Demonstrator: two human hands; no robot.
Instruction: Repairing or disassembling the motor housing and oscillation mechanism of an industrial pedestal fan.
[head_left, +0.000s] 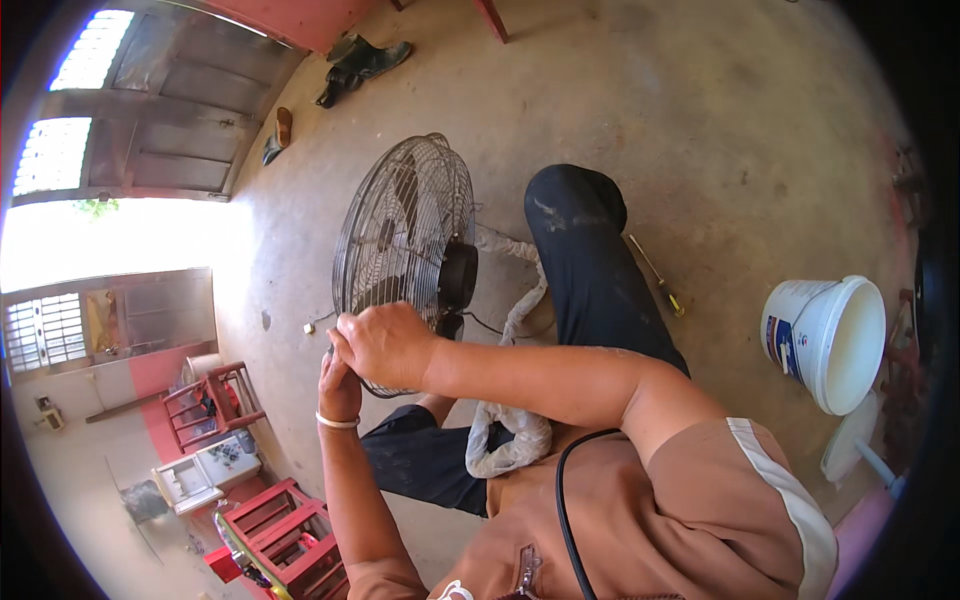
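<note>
A round fan [405, 240] with a dark wire guard stands between my legs, its blades and black motor housing [458, 275] showing. My right hand [388, 345] is closed at the guard's lower left rim. Just below it, my left hand [340, 388] has its fingers pressed together, meeting the right fingertips. Whatever the fingers pinch is hidden between the hands. Beside them a small pale block [309, 328] sits at the end of a thin dark wire. Crumpled whitish plastic wrapping [510, 440] winds from the fan toward my lap.
A screwdriver [660, 280] with a yellow handle lies right of my knee. Farther right is a tilted white bucket [845, 345], with a white lid [852, 440] nearby. Red chairs [285, 540] stand at lower left. Dark boots [365, 62] lie near the far wall.
</note>
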